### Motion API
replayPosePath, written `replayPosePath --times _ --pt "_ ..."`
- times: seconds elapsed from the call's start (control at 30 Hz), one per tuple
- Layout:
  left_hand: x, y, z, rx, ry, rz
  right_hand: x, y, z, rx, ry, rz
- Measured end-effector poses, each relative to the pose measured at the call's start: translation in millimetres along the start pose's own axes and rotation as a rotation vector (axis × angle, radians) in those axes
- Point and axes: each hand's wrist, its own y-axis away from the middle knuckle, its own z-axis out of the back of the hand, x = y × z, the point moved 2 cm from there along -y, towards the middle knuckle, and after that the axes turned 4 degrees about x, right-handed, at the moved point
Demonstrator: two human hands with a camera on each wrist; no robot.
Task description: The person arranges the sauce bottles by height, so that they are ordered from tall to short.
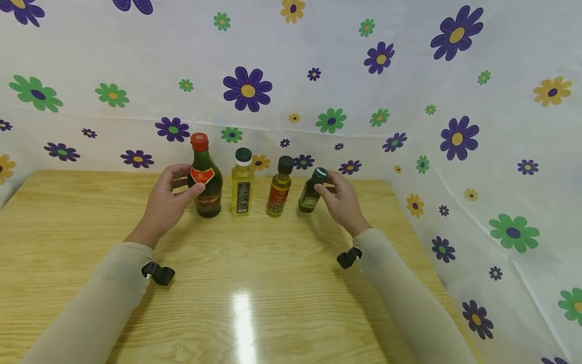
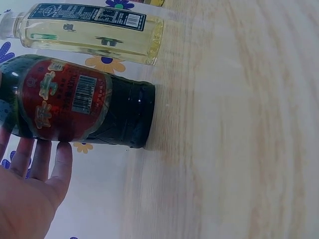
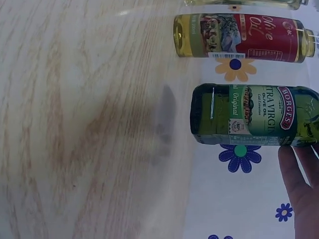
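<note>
My left hand (image 1: 170, 199) grips a dark bottle (image 1: 210, 197) with a red cap and red labels, thumb across its front. This bottle stands upright on the table, and the left wrist view shows the fingers along its side. My right hand (image 1: 341, 199) holds a small green olive oil bottle (image 3: 249, 114) near its dark cap, thumb in front; the bottle leans in the head view. Between the hands stand a clear bottle of yellow oil (image 1: 243, 189) with a dark label and an olive oil bottle (image 1: 278, 194) with a red label and black cap.
The wooden table (image 1: 204, 283) reaches back to a white flowered cloth (image 1: 282, 60), which hangs close behind the row of bottles. More of this cloth runs along the right side. A bright reflection lies on the table near the front.
</note>
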Motion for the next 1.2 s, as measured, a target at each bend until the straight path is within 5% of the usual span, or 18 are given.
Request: replayPosePath --times 0.73,1.2 --pt "2.7 -0.1 -1.1 -0.011 0.008 -0.002 -16 4.8 -14 0.022 0.025 0.0" --pt "3.0 -0.3 -2.8 -0.011 0.026 0.002 -21 0.6 -15 0.066 0.002 -0.077"
